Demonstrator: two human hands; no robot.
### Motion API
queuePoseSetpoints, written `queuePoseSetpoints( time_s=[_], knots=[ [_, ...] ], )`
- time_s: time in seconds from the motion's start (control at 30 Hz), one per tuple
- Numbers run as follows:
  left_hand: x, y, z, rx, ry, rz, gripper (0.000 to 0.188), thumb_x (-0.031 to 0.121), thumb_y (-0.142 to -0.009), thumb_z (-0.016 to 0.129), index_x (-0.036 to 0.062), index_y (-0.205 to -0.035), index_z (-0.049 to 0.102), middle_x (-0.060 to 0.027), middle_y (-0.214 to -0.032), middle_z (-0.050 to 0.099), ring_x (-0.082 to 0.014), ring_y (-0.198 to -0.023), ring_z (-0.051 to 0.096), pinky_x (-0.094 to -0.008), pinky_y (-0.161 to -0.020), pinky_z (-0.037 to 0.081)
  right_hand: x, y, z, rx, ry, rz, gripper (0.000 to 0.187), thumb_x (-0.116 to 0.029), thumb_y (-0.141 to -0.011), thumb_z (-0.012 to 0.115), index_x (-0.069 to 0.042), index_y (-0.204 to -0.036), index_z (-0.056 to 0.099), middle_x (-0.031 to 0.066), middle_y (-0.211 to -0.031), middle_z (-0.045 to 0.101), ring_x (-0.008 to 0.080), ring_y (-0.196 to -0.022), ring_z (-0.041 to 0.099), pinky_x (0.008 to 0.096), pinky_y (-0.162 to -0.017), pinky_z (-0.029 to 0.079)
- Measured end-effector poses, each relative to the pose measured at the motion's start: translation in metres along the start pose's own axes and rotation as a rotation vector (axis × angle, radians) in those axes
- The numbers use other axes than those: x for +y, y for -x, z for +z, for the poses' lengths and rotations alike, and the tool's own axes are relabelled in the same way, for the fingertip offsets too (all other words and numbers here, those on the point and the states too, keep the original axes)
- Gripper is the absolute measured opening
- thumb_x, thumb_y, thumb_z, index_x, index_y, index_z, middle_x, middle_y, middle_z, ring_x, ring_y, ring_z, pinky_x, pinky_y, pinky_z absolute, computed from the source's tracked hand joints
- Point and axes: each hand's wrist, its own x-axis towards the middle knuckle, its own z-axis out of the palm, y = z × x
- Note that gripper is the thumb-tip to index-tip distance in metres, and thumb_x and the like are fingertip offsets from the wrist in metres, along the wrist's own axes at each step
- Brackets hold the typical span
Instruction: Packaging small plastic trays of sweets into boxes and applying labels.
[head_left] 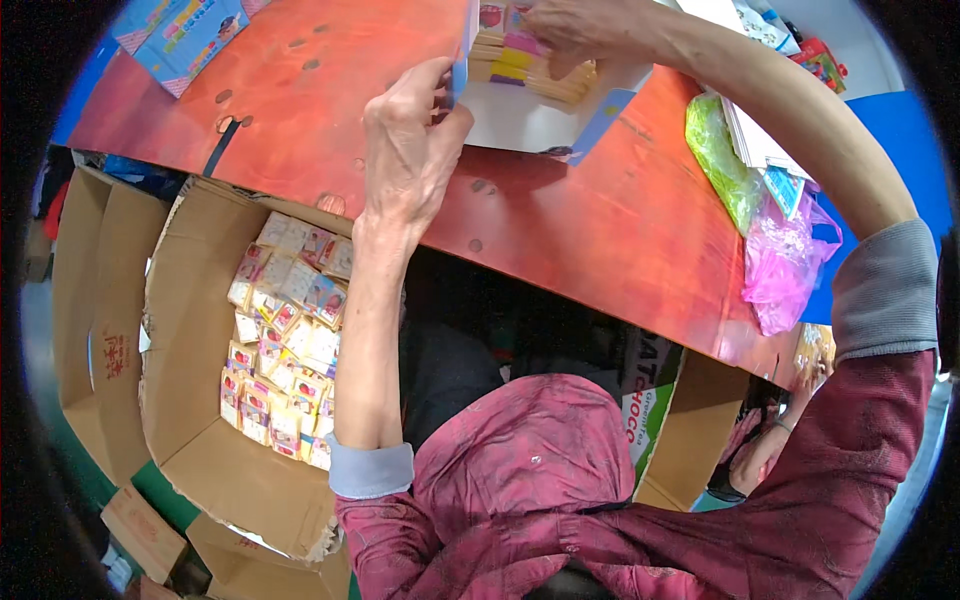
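A cardboard box, white inside and printed blue outside, stands at the far side of the red table. Small stacks of picture cards with pale edges and some yellow and purple wraps fill its far part. My left hand is closed on the box's left wall, thumb and fingers pinching its edge. From the upper right my right hand reaches into the box, fingers bent over the cards and thumb down against a stack; part of its grip is hidden.
A large carton below the table's left edge holds many wrapped card stacks. A flat blue package lies at the upper left. Green and pink plastic bags lie at the right. Another person's arm shows at lower right.
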Motion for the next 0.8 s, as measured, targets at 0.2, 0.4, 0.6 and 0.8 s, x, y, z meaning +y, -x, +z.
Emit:
queuePoseSetpoints(
  time_s=[0.2,0.4,0.6,0.8],
  knots=[
    [-0.004,-0.001,0.003,0.052,0.014,0.062,0.032,-0.001,-0.069,0.055,-0.0057,-0.100,0.060,-0.0202,-0.086,0.064,-0.0293,-0.074,0.065,-0.0351,-0.066,0.052,0.011,-0.005,0.015,0.058,0.259,-0.087,0.044,-0.030,-0.075,0.064,-0.002,-0.107,0.051,0.0141,-0.095,0.053,0.0293,-0.085,0.055,0.0362,-0.072,0.045],
    [-0.003,0.001,0.001,0.017,0.046,0.052,0.034,0.001,-0.069,0.057,-0.0047,-0.103,0.059,-0.0193,-0.092,0.064,-0.0290,-0.077,0.065,-0.0359,-0.069,0.051,0.009,-0.008,0.026,0.368,0.589,-0.281,0.052,-0.033,-0.070,0.068,-0.001,-0.108,0.051,0.0152,-0.098,0.053,0.0306,-0.087,0.055,0.0366,-0.074,0.046],
    [-0.010,-0.001,0.003,0.008,-0.063,0.089,0.035,0.001,-0.077,0.058,-0.0012,-0.112,0.059,-0.0142,-0.098,0.067,-0.0209,-0.089,0.066,-0.0313,-0.076,0.055,-0.005,0.002,0.009,0.103,0.062,-0.127,0.042,-0.023,-0.072,0.071,0.000,-0.100,0.051,0.0159,-0.089,0.054,0.0316,-0.083,0.055,0.0387,-0.072,0.045],
    [-0.021,0.006,0.000,0.523,-0.554,0.986,0.041,0.021,-0.072,0.064,-0.0028,-0.102,0.049,-0.0228,-0.096,0.053,-0.0381,-0.089,0.052,-0.0421,-0.074,0.047,0.020,-0.012,-0.013,-0.464,0.000,0.461,0.045,-0.018,-0.081,0.060,-0.003,-0.121,0.047,0.0076,-0.117,0.051,0.0217,-0.108,0.049,0.0333,-0.095,0.039]
  ],
)
